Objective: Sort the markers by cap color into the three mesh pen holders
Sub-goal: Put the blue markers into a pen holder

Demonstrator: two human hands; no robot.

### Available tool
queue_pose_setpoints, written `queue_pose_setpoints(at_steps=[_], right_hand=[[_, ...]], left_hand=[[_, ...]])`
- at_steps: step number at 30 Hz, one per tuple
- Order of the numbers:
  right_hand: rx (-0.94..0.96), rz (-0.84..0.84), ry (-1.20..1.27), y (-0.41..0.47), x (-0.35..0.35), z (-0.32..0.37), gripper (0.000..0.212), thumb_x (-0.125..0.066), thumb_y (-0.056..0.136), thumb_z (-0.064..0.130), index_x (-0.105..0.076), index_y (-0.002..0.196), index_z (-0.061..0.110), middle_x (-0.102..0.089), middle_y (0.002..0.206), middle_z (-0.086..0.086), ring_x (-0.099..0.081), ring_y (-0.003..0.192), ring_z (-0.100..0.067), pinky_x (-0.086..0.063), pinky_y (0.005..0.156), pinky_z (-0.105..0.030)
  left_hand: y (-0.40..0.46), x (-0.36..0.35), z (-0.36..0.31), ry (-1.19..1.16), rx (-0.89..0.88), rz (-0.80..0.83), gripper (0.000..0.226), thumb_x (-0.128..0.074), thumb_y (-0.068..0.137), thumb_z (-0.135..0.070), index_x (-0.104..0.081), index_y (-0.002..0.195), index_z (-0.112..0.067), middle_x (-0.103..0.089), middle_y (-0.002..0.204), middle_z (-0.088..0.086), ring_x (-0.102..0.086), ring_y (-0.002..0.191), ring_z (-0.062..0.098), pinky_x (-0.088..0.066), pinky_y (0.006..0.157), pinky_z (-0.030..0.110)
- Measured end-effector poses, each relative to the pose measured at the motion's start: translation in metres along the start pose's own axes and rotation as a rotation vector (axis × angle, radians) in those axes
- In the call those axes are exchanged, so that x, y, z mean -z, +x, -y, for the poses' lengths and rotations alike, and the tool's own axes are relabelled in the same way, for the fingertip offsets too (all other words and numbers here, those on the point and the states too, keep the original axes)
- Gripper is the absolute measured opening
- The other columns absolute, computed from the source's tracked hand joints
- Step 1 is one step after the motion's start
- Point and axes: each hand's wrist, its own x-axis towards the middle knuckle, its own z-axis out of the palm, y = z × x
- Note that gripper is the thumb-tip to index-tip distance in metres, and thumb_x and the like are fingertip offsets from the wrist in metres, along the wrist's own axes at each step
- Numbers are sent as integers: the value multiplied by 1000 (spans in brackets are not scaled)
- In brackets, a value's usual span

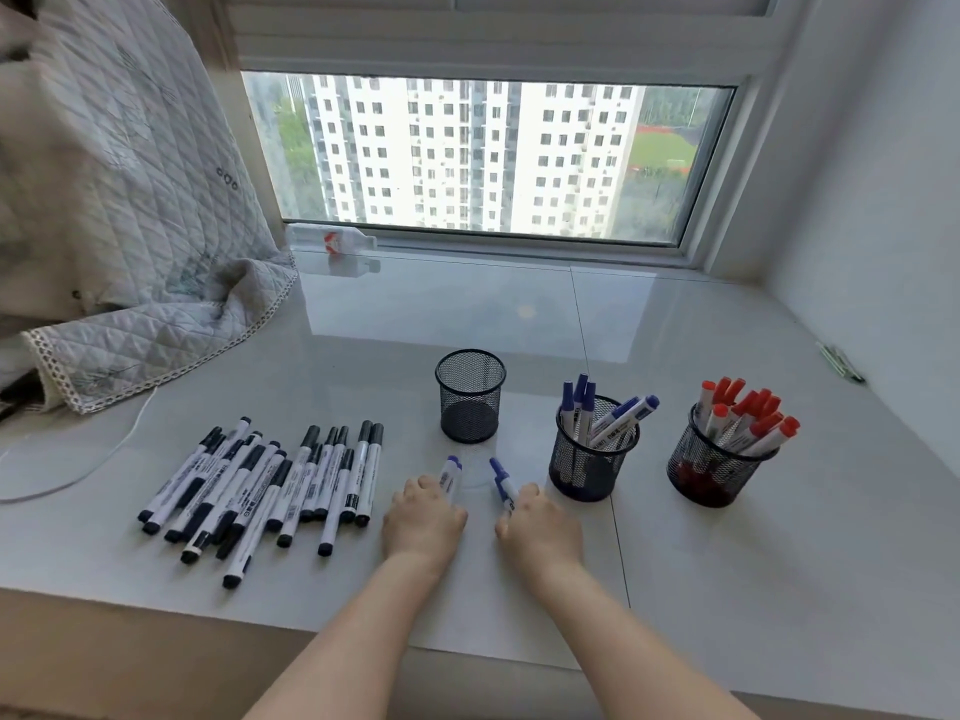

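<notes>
From the head view, a glossy pale bench (pixel 519 314) runs under a window (pixel 488 158), with a quilted blanket (pixel 130 226) draped at left. Black-capped markers (pixel 270 485) lie in a row at left. An empty mesh holder (pixel 470 394) stands apart; blue markers fill the middle holder (pixel 592 459), red ones the right holder (pixel 719 462). The left hand (pixel 423 519) curls around blue-capped markers (pixel 451 472); the right hand (pixel 540 524) grips another blue marker (pixel 501 480).
</notes>
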Motion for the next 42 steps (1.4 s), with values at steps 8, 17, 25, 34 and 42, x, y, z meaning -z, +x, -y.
queue_pose_setpoints(at_steps=[8, 17, 25, 34, 42], right_hand=[[-35, 62, 387, -13, 29, -24, 23, -53, 77, 26, -41, 59, 18, -52, 64, -2, -50, 64, -24, -43, 58, -33], [54, -344, 1167, 3, 120, -46, 18, -46, 92, 7, -49, 76, 13, -52, 57, -3, -49, 47, -13, -44, 51, -26], [-90, -752, 1302, 31, 138, -43, 20, -40, 98, 29, -53, 83, 26, -65, 92, 0, -50, 39, -1, -44, 40, -16], [-31, -592, 1131, 46, 106, -41, 11, -47, 93, 36, -49, 83, 38, -59, 80, -9, -58, 68, -29, -51, 64, -40], [-39, -572, 1097, 47, 83, -53, 32, -48, 89, 2, -49, 85, 34, -60, 91, -11, -60, 83, -27, -51, 69, -36]], left_hand=[[6, 12, -2, 69, -43, 73, 31, -46, 85, -31, -51, 105, -8, -63, 109, 13, -59, 100, 30, -39, 71, 31], [-7, 23, -52, -854, -107, 424, 13, -45, 90, -5, -44, 79, -12, -52, 67, 5, -54, 45, 8, -46, 48, 20], [1, 33, -100, -1262, -114, 254, 11, -48, 91, -6, -53, 88, -16, -43, 60, 0, -40, 48, 9, -38, 47, 21], [16, 50, -139, -1503, -95, 53, 17, -54, 91, -19, -59, 74, -16, -38, 47, -10, -33, 40, 3, -31, 45, 21], [18, 43, -172, -1567, -57, -2, 35, -52, 92, -34, -42, 66, -13, -43, 43, -11, -40, 34, 0, -34, 37, 14]])
